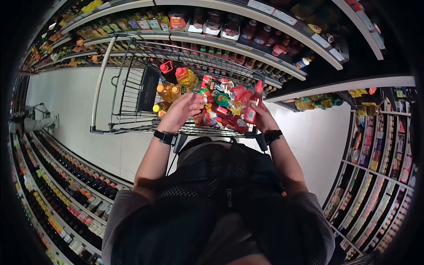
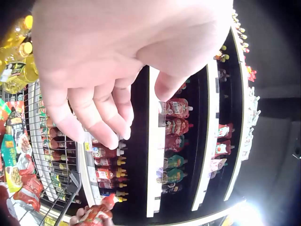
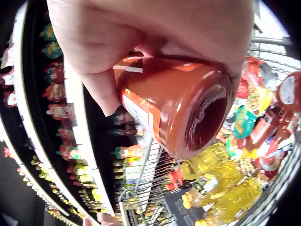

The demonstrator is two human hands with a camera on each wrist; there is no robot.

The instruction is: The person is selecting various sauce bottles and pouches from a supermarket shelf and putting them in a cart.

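While the left grip [image 1: 180,112] is open, the right [image 1: 266,120] clasps a glossy red bottle [image 3: 174,106].

We stand in a shop aisle on a pale tiled floor [image 1: 66,90], where curved-looking shelving [image 1: 274,60] with light front edges and white price labels [image 1: 261,6] holds rows of bottles and pouches against dark backing. In the head view, long shelves of bottles [image 1: 75,176] run along the lower left, and a rack with 3 or more packed tiers [image 1: 375,163] stands at the right. Our left wrist view shows a bright white glare [image 2: 247,215] below a plain dark grey expanse [image 2: 275,101].
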